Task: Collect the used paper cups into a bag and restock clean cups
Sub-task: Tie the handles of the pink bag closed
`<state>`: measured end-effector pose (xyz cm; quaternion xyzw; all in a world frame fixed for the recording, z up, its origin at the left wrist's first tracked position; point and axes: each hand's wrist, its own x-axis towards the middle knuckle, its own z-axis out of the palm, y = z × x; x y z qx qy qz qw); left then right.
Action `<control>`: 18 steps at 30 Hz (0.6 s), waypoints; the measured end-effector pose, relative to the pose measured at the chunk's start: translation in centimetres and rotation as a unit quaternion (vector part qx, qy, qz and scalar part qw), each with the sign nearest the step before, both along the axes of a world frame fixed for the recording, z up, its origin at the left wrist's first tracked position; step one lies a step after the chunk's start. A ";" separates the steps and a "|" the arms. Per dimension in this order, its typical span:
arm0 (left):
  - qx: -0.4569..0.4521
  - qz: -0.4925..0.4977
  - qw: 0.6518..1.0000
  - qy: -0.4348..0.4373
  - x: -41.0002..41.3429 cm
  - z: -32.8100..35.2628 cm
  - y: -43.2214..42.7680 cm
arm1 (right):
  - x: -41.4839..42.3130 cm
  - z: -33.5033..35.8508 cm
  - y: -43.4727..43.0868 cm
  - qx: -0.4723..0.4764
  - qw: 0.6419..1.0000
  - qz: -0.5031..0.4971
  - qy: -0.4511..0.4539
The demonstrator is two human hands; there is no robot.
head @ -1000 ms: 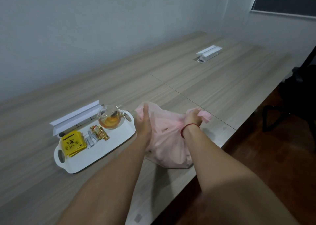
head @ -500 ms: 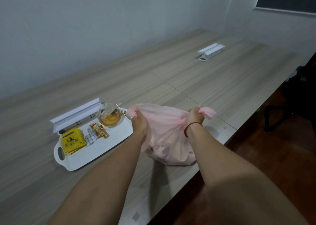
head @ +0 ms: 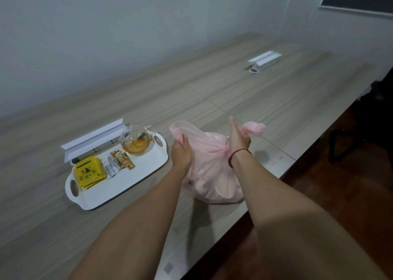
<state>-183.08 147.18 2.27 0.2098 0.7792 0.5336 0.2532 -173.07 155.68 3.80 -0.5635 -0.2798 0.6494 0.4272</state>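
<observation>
A thin pink plastic bag [head: 212, 173] sits on the wooden table [head: 276, 101] near its front edge, bulging with pale rounded shapes that look like paper cups. My left hand [head: 180, 154] is shut on the bag's left handle, pulled up to the left. My right hand [head: 238, 141], with a red string at the wrist, grips the right handle, whose twisted end sticks out to the right. The two handles are held apart above the bag's mouth. No clean cups are in view.
A white tray [head: 131, 186] lies left of the bag with a glass teapot [head: 136, 141] of amber tea, yellow tea packets [head: 89, 171] and small sachets [head: 121, 162]. Raised white socket boxes stand behind the tray [head: 93, 139] and far right [head: 264, 59]. A dark chair [head: 361, 143] stands beyond the table edge.
Both hands have taken the bag's handles and drawn them up and apart, lifting the top of the bag. The right handle's end now pokes out past my right fist.
</observation>
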 end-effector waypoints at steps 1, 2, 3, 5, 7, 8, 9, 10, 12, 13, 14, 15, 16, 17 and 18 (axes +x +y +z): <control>0.009 0.038 0.998 -0.046 0.5 1.0 0.4 | 0.0 -0.1 -0.4 0.004 0.999 0.028 -0.016; 0.016 0.060 0.996 -0.071 0.9 1.7 0.7 | 0.1 -0.4 -0.8 0.014 0.998 0.057 -0.039; 0.021 0.062 0.995 -0.080 1.1 2.0 0.9 | 0.1 -0.7 -1.4 0.026 0.994 0.083 -0.062; 0.049 0.069 0.990 -0.114 1.8 3.0 1.1 | 0.1 -1.3 -2.7 0.047 0.982 0.131 -0.126; 0.077 0.068 0.984 -0.144 2.9 4.6 0.2 | -0.1 -2.0 -3.3 0.077 0.958 0.154 -0.230; 0.076 0.071 0.984 -0.142 3.0 4.6 0.3 | -0.2 -2.1 -3.4 0.080 0.952 0.148 -0.256; 0.063 0.074 0.986 -0.134 2.5 3.2 1.0 | -0.4 -2.0 -3.4 0.072 0.957 0.130 -0.250; 0.052 0.059 0.987 -0.137 2.3 2.7 1.2 | -0.5 -1.7 -3.2 0.053 0.970 0.103 -0.213; 0.027 -0.010 0.993 -0.115 1.8 1.8 1.4 | -0.6 -1.2 -2.5 0.026 0.993 0.031 -0.107; 0.003 -0.037 0.996 -0.081 1.4 1.1 1.7 | -0.5 -0.9 -2.1 0.010 0.998 0.005 -0.064; -0.024 -0.057 0.997 -0.040 1.1 0.3 2.0 | -0.4 -0.4 -1.9 -0.005 1.000 -0.007 -0.028; -0.046 -0.072 0.996 0.000 0.7 -0.6 2.3 | -0.3 -0.1 -1.7 -0.015 1.000 -0.011 0.006; -0.058 -0.076 0.995 0.028 0.5 -1.2 2.4 | -0.3 -0.1 -1.5 -0.023 0.999 -0.008 0.030; -0.063 -0.075 0.994 0.039 0.5 -1.5 2.5 | -0.3 -0.1 -1.5 -0.026 0.999 -0.001 0.039; -0.062 -0.070 0.995 0.036 0.6 -1.6 2.5 | -0.4 0.0 -1.7 -0.029 0.999 0.010 0.038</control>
